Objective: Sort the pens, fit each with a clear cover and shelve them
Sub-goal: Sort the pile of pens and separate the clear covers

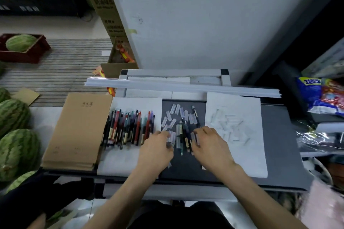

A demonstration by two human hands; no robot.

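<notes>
Forearms come in from the bottom edge, both hands palm-down over the middle of the dark mat (279, 135).

Left hand (158, 148): fingers loosely bent, tips on the loose clear covers (173, 117) at centre. Blurred, so I can't tell if it's pinching one.

Right hand (211, 145): fingers bent down, tips on the small cluster of pens (184, 135) between the two hands. Can't tell whether it has hold of anything either.

Pens:
- main row of pens (128, 128) lies side by side on a white sheet (137, 103), centre-left, just left of the left hand. Mixed barrels: black, red, teal, purple.
- small cluster sits mid-mat, lengthwise toward the camera, with clear covers lying among it.
- single dark pen (195, 115) above the right hand, touching the scattered covers.

Covers: one scatter directly on the mat above the hands. A second pile of covers (230, 126) sits on the right-hand sheet (251, 154), just beside the right hand.

Around it:
- brown notebooks (80, 130) stacked at the left of the mat, edge against the pen sheet.
- long white strips (186, 87) across the back.
- watermelons (13, 117) along the left edge, one more in a red crate (33, 55) upper left.
- snack bags (323, 96) at right.
- cardboard box (106, 5) leaning top centre-left.
</notes>
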